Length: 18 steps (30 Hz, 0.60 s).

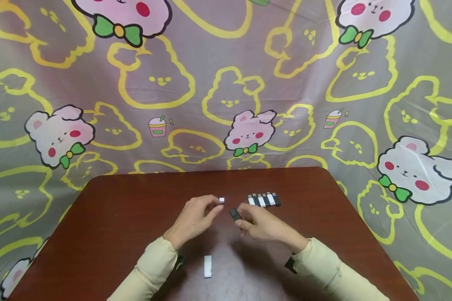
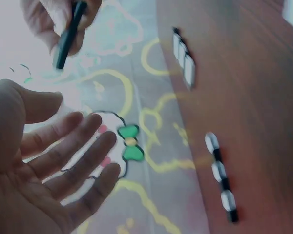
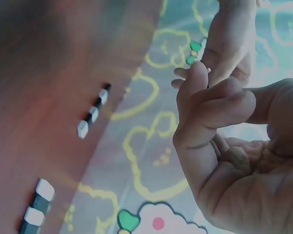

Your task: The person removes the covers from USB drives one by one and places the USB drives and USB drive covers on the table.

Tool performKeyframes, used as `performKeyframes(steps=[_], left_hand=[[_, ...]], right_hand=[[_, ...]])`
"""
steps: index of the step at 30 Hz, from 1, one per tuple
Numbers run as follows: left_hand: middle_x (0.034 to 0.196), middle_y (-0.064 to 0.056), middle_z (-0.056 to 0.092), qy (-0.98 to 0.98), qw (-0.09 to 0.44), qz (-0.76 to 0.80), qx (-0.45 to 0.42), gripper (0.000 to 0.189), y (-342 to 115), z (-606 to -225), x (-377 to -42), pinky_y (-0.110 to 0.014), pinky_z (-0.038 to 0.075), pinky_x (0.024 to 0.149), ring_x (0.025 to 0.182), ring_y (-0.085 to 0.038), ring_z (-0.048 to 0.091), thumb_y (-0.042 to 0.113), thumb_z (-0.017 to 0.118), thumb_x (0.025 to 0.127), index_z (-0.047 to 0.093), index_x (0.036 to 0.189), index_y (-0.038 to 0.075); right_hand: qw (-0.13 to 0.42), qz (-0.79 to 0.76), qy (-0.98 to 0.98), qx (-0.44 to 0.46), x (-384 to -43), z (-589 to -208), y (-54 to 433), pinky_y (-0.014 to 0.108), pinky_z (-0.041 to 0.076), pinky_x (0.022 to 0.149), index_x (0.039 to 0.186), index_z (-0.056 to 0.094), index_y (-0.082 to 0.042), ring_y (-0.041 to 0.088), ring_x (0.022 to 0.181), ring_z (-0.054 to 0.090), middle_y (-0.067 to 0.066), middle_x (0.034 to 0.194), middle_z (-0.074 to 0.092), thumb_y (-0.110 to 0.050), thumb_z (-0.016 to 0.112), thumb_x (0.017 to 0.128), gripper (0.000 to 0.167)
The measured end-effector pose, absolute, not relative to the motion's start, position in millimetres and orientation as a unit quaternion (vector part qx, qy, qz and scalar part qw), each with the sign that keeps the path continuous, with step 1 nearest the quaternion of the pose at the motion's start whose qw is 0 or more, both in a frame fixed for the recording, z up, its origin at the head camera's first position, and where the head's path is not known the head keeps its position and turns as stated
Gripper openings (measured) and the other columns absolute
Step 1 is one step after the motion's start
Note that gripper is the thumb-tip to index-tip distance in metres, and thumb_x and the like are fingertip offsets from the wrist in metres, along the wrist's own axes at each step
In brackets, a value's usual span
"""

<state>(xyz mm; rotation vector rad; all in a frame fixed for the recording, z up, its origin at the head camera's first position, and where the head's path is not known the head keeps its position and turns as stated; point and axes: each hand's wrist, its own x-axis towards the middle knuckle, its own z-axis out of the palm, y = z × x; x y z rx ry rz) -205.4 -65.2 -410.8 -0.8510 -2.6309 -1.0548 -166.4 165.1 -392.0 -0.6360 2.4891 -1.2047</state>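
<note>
My right hand [image 1: 261, 221] pinches a black USB stick [image 1: 234, 214] between thumb and fingers, above the middle of the table. In the left wrist view, the same black stick [image 2: 71, 36] points down toward my left palm. My left hand [image 1: 196, 217] is close on the left side, its fingers spread and relaxed with nothing in them, as the left wrist view shows. In the right wrist view, curled fingers of my right hand [image 3: 234, 146] hide the stick. Behind the left fingertips, a small white piece [image 1: 221, 200] shows on the table.
Black and white USB sticks [image 1: 263, 200] lie in a row at the back right. Alternating black and white small pieces [image 2: 219, 170] form another row, mostly hidden by the left hand in the head view. A white stick-shaped piece [image 1: 208, 266] lies near the front of the brown table [image 1: 116, 217].
</note>
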Motion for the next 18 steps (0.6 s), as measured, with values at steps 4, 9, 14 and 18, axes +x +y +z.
performKeyframes(steps=[4, 9, 14, 18], left_hand=[[0.096, 0.006, 0.075, -0.862, 0.077, -0.381, -0.325, 0.013, -51.2, -402.4, -206.4, -0.026, 0.053, 0.073, 0.077, -0.005, 0.060, 0.025, 0.062, 0.102, 0.073, 0.103, 0.018], [0.096, 0.004, 0.074, -0.835, 0.011, -0.406, -0.371, 0.018, -40.3, -394.7, -207.5, -0.023, 0.052, 0.073, 0.079, -0.007, 0.063, 0.031, 0.058, 0.104, 0.069, 0.109, 0.018], [0.083, 0.001, 0.071, -0.824, -0.045, -0.408, -0.390, 0.018, -35.9, -393.4, -206.5, -0.021, 0.048, 0.064, 0.069, -0.007, 0.057, 0.034, 0.059, 0.103, 0.064, 0.107, 0.018], [0.081, 0.006, 0.067, -0.813, -0.082, -0.415, -0.401, 0.011, -35.9, -392.8, -204.4, -0.022, 0.046, 0.065, 0.069, -0.005, 0.054, 0.029, 0.058, 0.104, 0.064, 0.104, 0.020]], right_hand=[[0.133, -0.421, 0.873, -0.205, -167.0, -383.2, 170.8, 0.025, 0.046, 0.055, 0.101, 0.056, -0.009, 0.012, 0.066, 0.062, 0.010, 0.078, 0.070, -0.013, 0.056, 0.104, 0.005], [0.111, -0.422, 0.875, -0.208, -165.1, -377.2, 172.6, 0.025, 0.048, 0.058, 0.099, 0.057, -0.013, 0.009, 0.066, 0.059, 0.009, 0.076, 0.067, -0.014, 0.057, 0.103, 0.004], [0.097, -0.413, 0.877, -0.224, -161.0, -376.0, 172.9, 0.026, 0.048, 0.065, 0.099, 0.060, -0.017, 0.007, 0.069, 0.056, -0.004, 0.075, 0.059, -0.019, 0.058, 0.104, 0.006], [0.082, -0.398, 0.877, -0.258, -158.0, -377.4, 173.8, 0.023, 0.046, 0.063, 0.097, 0.061, -0.014, 0.004, 0.067, 0.052, -0.007, 0.074, 0.055, -0.018, 0.057, 0.104, 0.008]])
